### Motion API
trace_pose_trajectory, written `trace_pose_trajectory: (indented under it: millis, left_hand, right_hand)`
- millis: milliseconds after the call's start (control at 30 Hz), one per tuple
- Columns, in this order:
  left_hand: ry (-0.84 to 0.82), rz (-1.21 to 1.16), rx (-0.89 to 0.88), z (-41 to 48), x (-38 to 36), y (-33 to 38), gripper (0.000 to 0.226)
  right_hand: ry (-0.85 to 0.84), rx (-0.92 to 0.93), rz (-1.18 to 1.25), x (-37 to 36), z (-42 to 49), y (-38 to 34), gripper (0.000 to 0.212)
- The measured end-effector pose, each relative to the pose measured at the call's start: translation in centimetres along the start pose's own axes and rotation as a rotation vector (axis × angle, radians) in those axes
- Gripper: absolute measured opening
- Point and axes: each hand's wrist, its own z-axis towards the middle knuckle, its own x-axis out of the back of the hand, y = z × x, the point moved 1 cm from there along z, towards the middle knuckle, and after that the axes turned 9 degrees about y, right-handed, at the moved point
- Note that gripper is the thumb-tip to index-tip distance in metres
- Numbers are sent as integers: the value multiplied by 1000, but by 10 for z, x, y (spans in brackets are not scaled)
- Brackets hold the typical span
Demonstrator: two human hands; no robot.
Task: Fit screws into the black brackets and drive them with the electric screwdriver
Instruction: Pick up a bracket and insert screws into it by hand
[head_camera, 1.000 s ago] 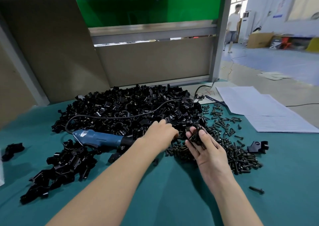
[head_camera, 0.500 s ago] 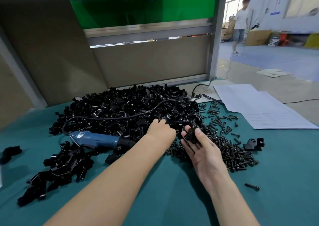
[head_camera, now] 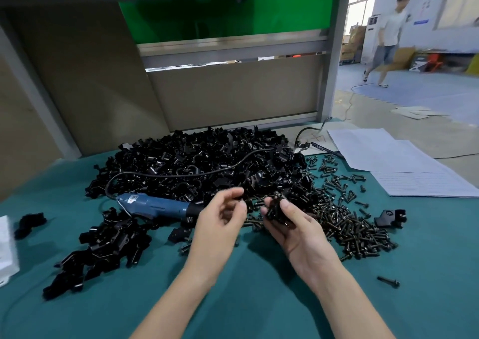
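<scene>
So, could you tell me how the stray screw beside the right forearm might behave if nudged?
The stray screw has a round shank and wider head, so it would probably roll in an arc. It looks small and metallic, likely rigid and light. The green mat looks like cloth, which may slow it.

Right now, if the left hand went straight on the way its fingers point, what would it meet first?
Probably the black bracket that the right hand holds; the left hand points right towards it, though depth is unclear.
</scene>
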Motion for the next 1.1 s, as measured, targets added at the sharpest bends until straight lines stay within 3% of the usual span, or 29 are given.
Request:
trace_pose_trajectory:
  millis: [233, 733, 900, 1033, 1100]
  left_hand:
    - [70, -212, 156, -26, 12, -20, 14]
    - [-38, -16, 120, -25, 6, -32, 4]
    - [-42, 115, 101, -27, 6, -36, 27]
    - [-92, 98, 57, -26, 6, -34, 6]
    - [-102, 51, 103, -25, 7, -34, 12]
  right_hand:
    - [-96, -60, -179, -9, -3, 13, 29]
    - [-105, -31, -280, -9, 2, 17, 28]
    - [-139, -22, -309, -8, 2, 19, 28]
    - [-118, -26, -308, -7, 1, 19, 32]
    - [-133, -24, -315, -8, 0, 18, 30]
